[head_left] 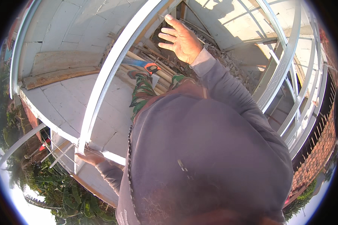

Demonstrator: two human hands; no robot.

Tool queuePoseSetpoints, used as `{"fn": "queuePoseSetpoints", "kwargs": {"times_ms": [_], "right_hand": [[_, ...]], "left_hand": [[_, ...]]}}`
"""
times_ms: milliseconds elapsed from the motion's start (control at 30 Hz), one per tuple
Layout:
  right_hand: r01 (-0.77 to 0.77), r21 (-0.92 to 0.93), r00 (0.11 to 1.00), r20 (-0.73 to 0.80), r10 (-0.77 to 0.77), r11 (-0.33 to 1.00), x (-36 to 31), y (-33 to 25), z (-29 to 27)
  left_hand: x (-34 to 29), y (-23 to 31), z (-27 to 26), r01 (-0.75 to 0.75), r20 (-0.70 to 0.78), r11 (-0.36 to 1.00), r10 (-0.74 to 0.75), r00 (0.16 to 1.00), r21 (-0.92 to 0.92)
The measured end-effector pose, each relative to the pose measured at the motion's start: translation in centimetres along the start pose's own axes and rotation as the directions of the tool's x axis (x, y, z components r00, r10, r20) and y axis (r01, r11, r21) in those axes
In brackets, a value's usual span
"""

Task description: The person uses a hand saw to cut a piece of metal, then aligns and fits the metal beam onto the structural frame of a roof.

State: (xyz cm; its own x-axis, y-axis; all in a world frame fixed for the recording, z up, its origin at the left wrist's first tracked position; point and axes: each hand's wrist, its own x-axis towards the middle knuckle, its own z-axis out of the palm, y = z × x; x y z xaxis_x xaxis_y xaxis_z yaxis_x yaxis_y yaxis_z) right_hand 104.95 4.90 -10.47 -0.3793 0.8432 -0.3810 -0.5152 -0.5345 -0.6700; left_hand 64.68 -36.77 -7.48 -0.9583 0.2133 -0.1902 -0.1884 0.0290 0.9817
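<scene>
Head view: metal beam (104, 75) against left hand (91, 158).

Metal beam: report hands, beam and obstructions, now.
Left hand at lower end of metal beam, grip unclear. Right hand open, empty, near beam's upper part. Beam slants across view. Orange-handled saw near camouflage trousers, clear of hands.

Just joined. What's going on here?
A person's left hand is at the near end of a long silvery metal beam; whether it grips is unclear. The right hand is raised, open, seemingly empty. A handsaw with an orange-and-black handle lies unheld near the green camouflage trousers.
</scene>
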Motion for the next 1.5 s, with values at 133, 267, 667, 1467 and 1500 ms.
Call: {"fn": "queuePoseSetpoints", "kwargs": {"times_ms": [133,267,667,1467,1500], "right_hand": [[0.183,-0.283,0.843,-0.447,-0.298,0.942,-5.4,-4.5,-10.4],[0.021,-0.877,0.252,-0.46,-0.852,0.48,-12.2,-9.3,-24.0],[-0.887,-0.155,-0.154,-0.789,-0.595,0.435,-25.1,-8.2,-32.7],[-0.949,-0.103,-0.105,-0.786,-0.609,0.297,-27.1,-1.5,-38.2],[-0.951,-0.116,-0.09,-0.784,-0.615,0.287,-27.7,-1.6,-38.5]], "left_hand": [[-2.6,1.2,3.2,0.07,-0.037,0.996,-0.073,0.997,-0.062],[-1.1,0.2,1.8,-0.05,-0.059,0.995,0.056,0.997,0.09],[2.9,-3.4,-2.0,0.079,-0.018,0.99,-0.082,0.997,-0.118],[-10.7,10.6,19.2,-0.394,0.959,0.918,0.078,0.271,0.037],[-11.1,10.5,20.4,-0.296,0.968,0.945,-0.07,0.241,0.143]]}}
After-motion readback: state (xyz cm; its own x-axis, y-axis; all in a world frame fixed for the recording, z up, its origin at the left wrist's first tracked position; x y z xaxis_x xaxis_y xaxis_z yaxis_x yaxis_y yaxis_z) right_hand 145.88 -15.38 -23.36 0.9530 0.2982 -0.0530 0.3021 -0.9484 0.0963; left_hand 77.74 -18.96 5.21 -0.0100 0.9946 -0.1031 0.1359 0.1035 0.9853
